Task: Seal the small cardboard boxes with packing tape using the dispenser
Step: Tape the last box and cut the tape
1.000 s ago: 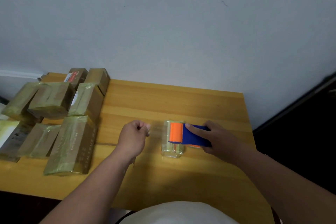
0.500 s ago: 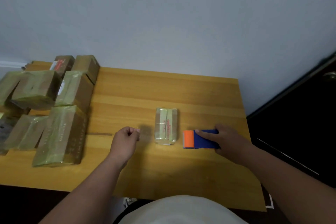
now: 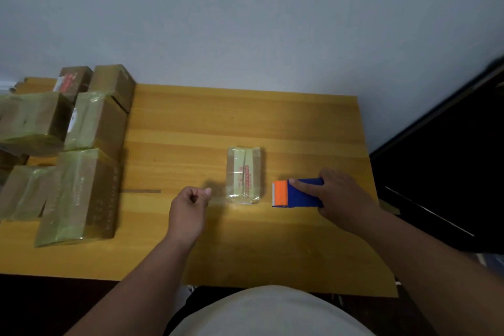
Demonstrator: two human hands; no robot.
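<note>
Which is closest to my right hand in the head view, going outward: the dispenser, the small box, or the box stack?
1. Tape dispenser: held in the right hand.
2. Small box: left of the dispenser, mid-table.
3. Box stack: far left side of the table.

A small box [image 3: 243, 175] lies mid-table [image 3: 300, 123], dispenser [image 3: 297, 193] right, taped boxes [image 3: 81, 155] left.

Wooden table [image 3: 245, 117], pale grey wall [image 3: 245, 22] behind it, dark doorway [image 3: 450, 158] at right
</note>
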